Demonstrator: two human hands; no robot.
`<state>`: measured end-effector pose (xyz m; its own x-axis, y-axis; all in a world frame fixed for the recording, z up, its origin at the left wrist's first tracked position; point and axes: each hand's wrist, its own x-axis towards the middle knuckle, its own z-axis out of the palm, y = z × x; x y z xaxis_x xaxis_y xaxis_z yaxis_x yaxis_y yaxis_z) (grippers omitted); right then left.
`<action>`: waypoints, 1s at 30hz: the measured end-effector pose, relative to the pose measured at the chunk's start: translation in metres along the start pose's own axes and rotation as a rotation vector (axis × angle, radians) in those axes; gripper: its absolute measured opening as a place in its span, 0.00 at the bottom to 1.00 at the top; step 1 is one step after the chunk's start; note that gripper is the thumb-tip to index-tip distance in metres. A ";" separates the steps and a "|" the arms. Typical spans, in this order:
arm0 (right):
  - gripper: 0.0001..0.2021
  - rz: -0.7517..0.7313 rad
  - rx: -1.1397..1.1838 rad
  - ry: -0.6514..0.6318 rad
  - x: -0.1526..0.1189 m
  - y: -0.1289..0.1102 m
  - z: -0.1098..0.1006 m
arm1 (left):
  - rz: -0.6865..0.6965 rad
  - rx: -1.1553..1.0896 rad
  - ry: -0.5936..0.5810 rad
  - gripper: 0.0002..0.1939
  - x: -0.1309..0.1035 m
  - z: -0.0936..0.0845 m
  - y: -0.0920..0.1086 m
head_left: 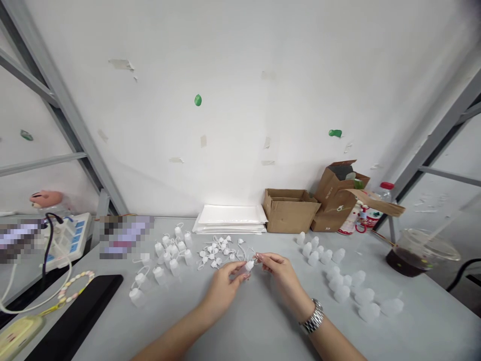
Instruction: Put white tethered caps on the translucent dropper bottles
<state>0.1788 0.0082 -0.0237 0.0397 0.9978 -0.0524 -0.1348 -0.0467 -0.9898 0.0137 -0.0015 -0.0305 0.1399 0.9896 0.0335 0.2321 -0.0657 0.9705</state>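
Note:
My left hand [224,287] is closed around a small translucent bottle with a white cap [250,265], held just above the table. A thin white cord loop [252,250] rises from the cap. At that loop, my right hand [280,273] pinches with thumb and fingertips; the exact grip is small and partly hidden. Behind my left hand lies a loose pile of white caps with cord loops [221,246]. Several capped bottles [173,264] stand to the left. To the right are several frosted white pieces without visible caps [341,293], in loose rows.
White sheets or envelopes [232,215] lie stacked by the wall, beside a cardboard box [291,213] and a brown paper bag [330,200]. A drink cup [409,255] stands far right. At left are a black bar [80,316], a power strip [73,235] and a beaded strap [77,286].

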 end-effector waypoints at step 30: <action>0.13 -0.065 -0.100 0.033 -0.004 -0.001 0.004 | -0.019 -0.005 -0.017 0.15 0.001 0.001 -0.007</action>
<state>0.1749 0.0041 -0.0215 0.0774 0.9970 0.0093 -0.0317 0.0117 -0.9994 0.0132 0.0002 -0.0370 0.1515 0.9884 0.0113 0.2302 -0.0464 0.9720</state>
